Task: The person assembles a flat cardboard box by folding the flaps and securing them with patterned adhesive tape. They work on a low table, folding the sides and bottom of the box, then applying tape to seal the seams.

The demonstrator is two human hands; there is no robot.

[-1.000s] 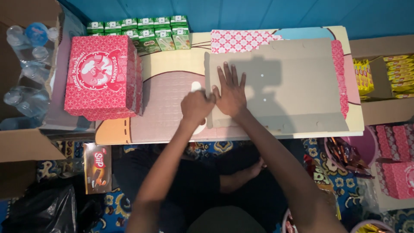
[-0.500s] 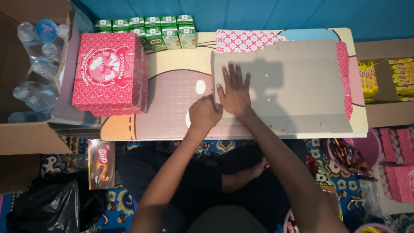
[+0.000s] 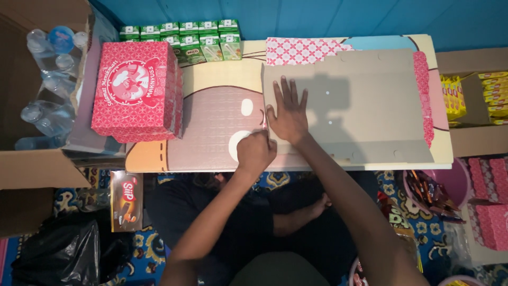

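Table steady, left hand nearer

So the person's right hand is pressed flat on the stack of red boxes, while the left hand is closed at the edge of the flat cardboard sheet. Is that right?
Not quite. In the head view the right hand lies flat on the flat cardboard sheet, not on the stack of red boxes, which stands untouched at the table's left end. The left hand is indeed closed at the sheet's edge.

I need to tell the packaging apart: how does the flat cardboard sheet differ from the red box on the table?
The cardboard sheet lies flat and unfolded; the red box is assembled. The sheet shows its plain brown side; the box is red and printed. Both hands touch the sheet, right hand pressed flat, left hand at its edge; the box sits untouched. Both rest on the table.
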